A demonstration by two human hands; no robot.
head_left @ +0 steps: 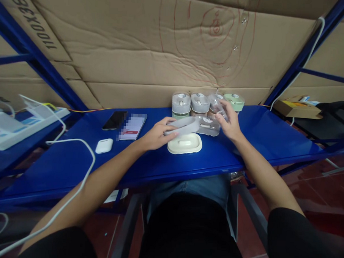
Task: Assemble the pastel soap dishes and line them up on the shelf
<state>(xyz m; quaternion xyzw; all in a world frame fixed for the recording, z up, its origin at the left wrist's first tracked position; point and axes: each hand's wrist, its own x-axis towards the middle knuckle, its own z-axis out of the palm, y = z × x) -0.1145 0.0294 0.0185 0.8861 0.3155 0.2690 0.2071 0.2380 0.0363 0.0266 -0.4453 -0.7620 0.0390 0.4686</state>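
My left hand [159,133] is closed on the side of a shallow, translucent grey plastic piece [186,126], blurred at its edges. Just below it, a cream oval lid-like piece [185,143] with a raised middle lies on the blue table. Further right, my right hand [228,122] grips a clear, thin plastic cover [217,105], tilted in front of the back row. Between the hands lies a greyish translucent lid [209,126] with a round sticker. Behind stand several small lidded containers, among them a grey-lidded one [181,102] and a green-lidded one [234,102].
On the blue table [263,136], a dark phone [114,120], a lit phone [134,126] and a white earbud case [104,145] lie left of my hands. A white cable [92,159] crosses my left arm. Cardboard [129,66] walls the back; an open carton [298,108] is at right.
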